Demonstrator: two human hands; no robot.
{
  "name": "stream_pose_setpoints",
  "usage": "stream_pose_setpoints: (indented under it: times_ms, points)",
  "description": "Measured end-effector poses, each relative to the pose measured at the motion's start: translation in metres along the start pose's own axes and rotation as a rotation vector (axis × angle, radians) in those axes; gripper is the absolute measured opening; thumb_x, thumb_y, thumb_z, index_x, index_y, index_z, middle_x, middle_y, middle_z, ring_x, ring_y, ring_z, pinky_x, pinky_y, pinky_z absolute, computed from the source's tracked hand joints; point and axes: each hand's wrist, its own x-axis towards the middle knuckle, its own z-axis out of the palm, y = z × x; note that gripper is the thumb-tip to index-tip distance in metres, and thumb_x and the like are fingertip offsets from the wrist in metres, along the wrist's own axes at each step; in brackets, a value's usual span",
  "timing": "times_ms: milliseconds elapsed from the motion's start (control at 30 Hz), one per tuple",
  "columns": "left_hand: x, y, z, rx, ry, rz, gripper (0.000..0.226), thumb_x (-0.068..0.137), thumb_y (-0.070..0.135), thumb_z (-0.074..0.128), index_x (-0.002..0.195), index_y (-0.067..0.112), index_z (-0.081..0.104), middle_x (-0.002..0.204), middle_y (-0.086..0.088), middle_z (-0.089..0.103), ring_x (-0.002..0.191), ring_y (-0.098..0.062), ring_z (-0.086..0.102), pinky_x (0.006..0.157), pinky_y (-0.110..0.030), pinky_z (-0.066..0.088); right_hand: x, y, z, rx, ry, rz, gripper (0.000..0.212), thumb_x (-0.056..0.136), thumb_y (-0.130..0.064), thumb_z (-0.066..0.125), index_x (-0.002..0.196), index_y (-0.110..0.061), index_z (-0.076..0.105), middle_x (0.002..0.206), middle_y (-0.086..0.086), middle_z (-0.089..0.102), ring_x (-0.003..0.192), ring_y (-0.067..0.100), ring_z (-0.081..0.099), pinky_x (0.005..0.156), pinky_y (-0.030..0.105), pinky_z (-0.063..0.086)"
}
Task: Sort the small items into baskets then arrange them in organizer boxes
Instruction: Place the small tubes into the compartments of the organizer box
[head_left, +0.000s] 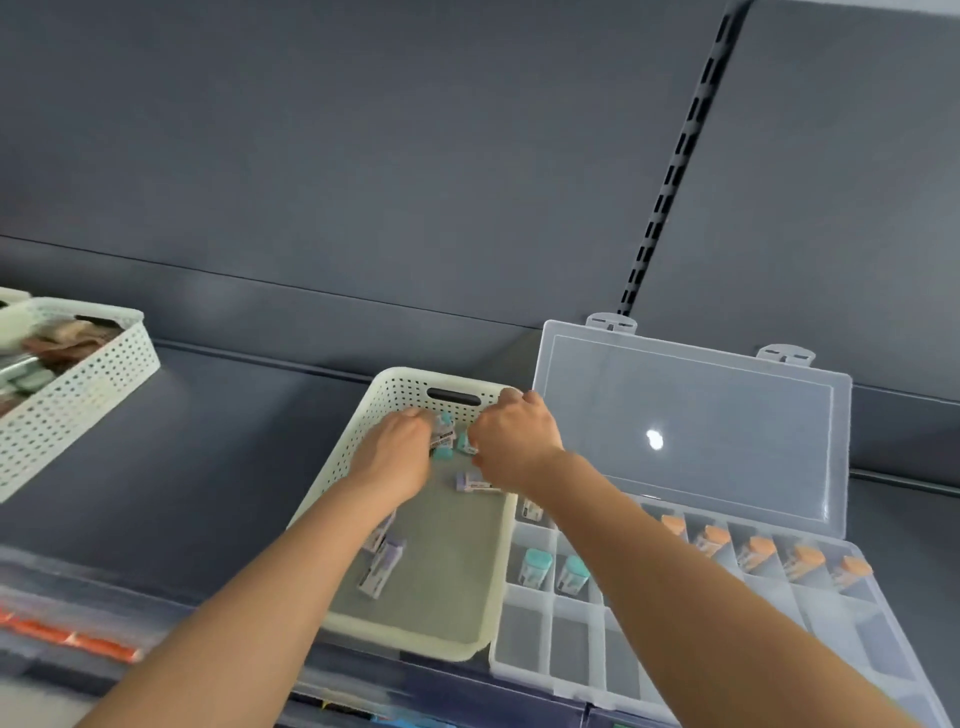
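**Two hands crowding one corner**

Both hands are reaching into the far end of the cream basket (415, 642). The left hand (397, 449) is pinching small teal erasers (443, 453). The right hand (511, 436) is curling just beside them, and I cannot tell whether it is holding anything. The open organizer box (571, 644) is sitting just right of the basket. With the hands working this close together, one could be knocking an eraser loose, so it drops back among the purple erasers (382, 566).

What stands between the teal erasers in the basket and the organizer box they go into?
Only the basket's right wall, next to the organizer box. The lid is open and tilted back, and compartments beside the two teal erasers already stored look empty. Nothing else visible blocks the way.
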Motion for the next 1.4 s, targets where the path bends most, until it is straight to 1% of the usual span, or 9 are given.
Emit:
stream_pose_setpoints:
  times_ms: [100, 367, 500, 600, 700, 833, 1000, 1267, 1400]
  points:
    - [0.014, -0.006, 0.006, -0.004, -0.040, -0.013, 0.055, 0.081, -0.014, 0.045, 0.130, 0.011, 0.052, 0.124, -0.005, 0.058, 0.110, -0.020, 0.055, 0.089, -0.030, 0.043, 0.018, -0.008, 0.007, -0.069, -0.109, 0.007, 0.027, 0.089, -0.021, 0.052, 0.115, -0.020, 0.061, 0.113, 0.001, 0.062, 0.113, 0.024, 0.047, 0.094, 0.035, 0.032]
    - [0.032, -0.013, 0.007, -0.030, -0.108, -0.070, 0.004, 0.087, 0.014, 0.059, 0.085, 0.015, 0.061, 0.096, -0.002, 0.061, 0.082, -0.019, 0.053, 0.068, -0.027, 0.039, 0.038, -0.011, 0.019, 0.050, -0.174, 0.059, 0.027, 0.086, -0.014, 0.061, 0.113, -0.011, 0.061, 0.112, 0.008, 0.063, 0.109, 0.026, 0.055, 0.080, 0.033, 0.044]
    - [0.032, -0.010, 0.009, -0.155, -0.162, -0.131, 0.028, 0.093, 0.023, 0.055, 0.067, 0.019, 0.046, 0.075, 0.003, 0.048, 0.068, -0.015, 0.046, 0.051, -0.023, 0.028, 0.038, -0.010, 0.019, 0.106, -0.174, 0.062, 0.021, 0.081, -0.004, 0.056, 0.099, -0.011, 0.062, 0.097, 0.006, 0.063, 0.096, 0.026, 0.060, 0.069, 0.030, 0.041]
    - [0.030, -0.007, 0.004, -0.238, -0.130, -0.139, 0.005, 0.093, 0.015, 0.053, 0.096, 0.018, 0.056, 0.096, 0.003, 0.057, 0.079, -0.014, 0.053, 0.061, -0.024, 0.037, 0.037, -0.009, 0.019, 0.171, -0.134, 0.060, 0.012, 0.081, -0.006, 0.055, 0.087, -0.014, 0.060, 0.091, 0.005, 0.059, 0.096, 0.026, 0.059, 0.068, 0.030, 0.040]
    - [0.026, -0.006, -0.011, -0.319, -0.057, -0.151, 0.029, 0.092, 0.013, 0.052, 0.118, 0.026, 0.052, 0.100, 0.006, 0.057, 0.080, -0.016, 0.055, 0.059, -0.028, 0.039, 0.030, -0.003, 0.012, 0.340, -0.026, 0.118, 0.014, 0.088, -0.020, 0.056, 0.098, -0.016, 0.065, 0.102, 0.005, 0.062, 0.100, 0.025, 0.056, 0.068, 0.030, 0.042]
    - [0.015, 0.009, -0.039, -0.463, 0.107, -0.105, 0.018, 0.089, 0.022, 0.061, 0.104, 0.030, 0.056, 0.084, 0.009, 0.059, 0.075, -0.015, 0.058, 0.063, -0.034, 0.046, 0.001, 0.012, -0.004, 0.638, 0.211, 0.214, 0.016, 0.088, -0.027, 0.060, 0.080, -0.014, 0.063, 0.081, 0.004, 0.059, 0.076, 0.025, 0.052, 0.063, 0.029, 0.040]
    - [-0.013, 0.053, -0.058, -0.640, 0.161, 0.040, 0.018, 0.083, 0.021, 0.069, 0.094, 0.032, 0.060, 0.081, 0.011, 0.064, 0.064, -0.002, 0.057, 0.058, -0.022, 0.046, -0.061, 0.040, -0.018, 0.867, 0.437, 0.281, 0.014, 0.082, -0.021, 0.071, 0.095, -0.018, 0.070, 0.076, -0.004, 0.065, 0.065, 0.013, 0.057, 0.062, 0.018, 0.046]
    - [-0.039, 0.138, -0.040, -0.682, 0.004, 0.309, 0.017, 0.077, 0.016, 0.075, 0.080, 0.028, 0.064, 0.076, 0.015, 0.063, 0.063, 0.000, 0.059, 0.058, -0.011, 0.043, -0.158, 0.100, -0.012, 0.887, 0.405, 0.418, 0.014, 0.072, -0.017, 0.081, 0.081, -0.023, 0.071, 0.069, -0.012, 0.064, 0.067, 0.001, 0.056, 0.059, 0.008, 0.041]
    - [-0.049, 0.176, -0.029, -0.606, -0.045, 0.444, 0.011, 0.077, 0.017, 0.074, 0.085, 0.023, 0.069, 0.077, 0.012, 0.063, 0.068, -0.006, 0.058, 0.063, -0.021, 0.047, -0.191, 0.121, -0.007, 0.806, 0.296, 0.488, 0.012, 0.075, -0.022, 0.079, 0.086, -0.023, 0.073, 0.075, -0.008, 0.068, 0.067, 0.005, 0.059, 0.060, 0.011, 0.042]
